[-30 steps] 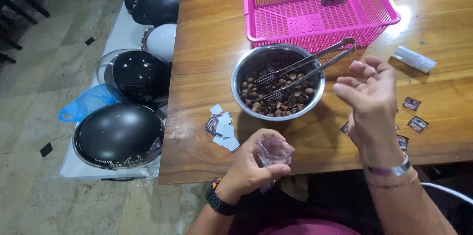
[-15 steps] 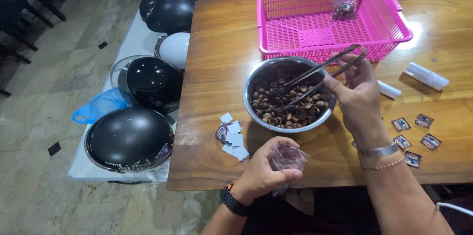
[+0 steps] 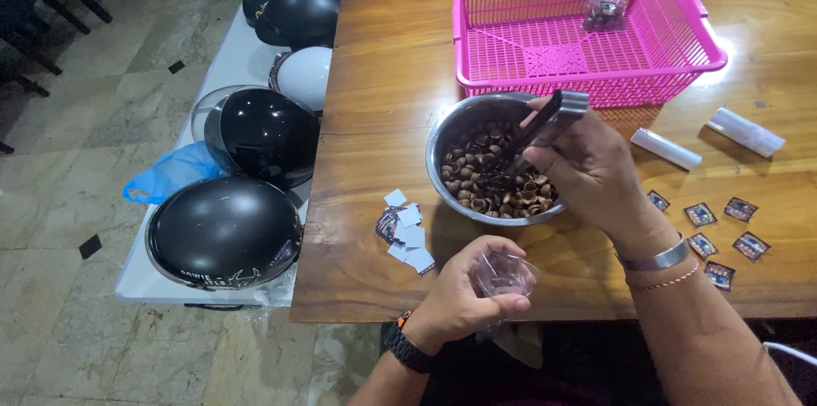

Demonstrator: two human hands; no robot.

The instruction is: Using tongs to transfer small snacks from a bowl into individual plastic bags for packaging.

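Over on the far left, a row of black helmets point(image 3: 225, 231) sits on a low white table beside the wooden bench point(image 3: 374, 117), and near the bench's front edge lies a small pile of paper slips point(image 3: 405, 227). Now the left hand point(image 3: 464, 295) is closed around a small clear plastic bag point(image 3: 504, 273), mouth up, just below the steel bowl point(image 3: 447, 146) of brown pieces (nuts or shells, hard to say which). The right hand point(image 3: 591, 172) grips metal tongs point(image 3: 536, 135), their tips down among the pieces. To do this well, I'd say pinch a modest load, keep the bag close under the rim and its mouth wide. Behind stands a pink basket point(image 3: 681, 23); at far right, small printed packets point(image 3: 719, 240).
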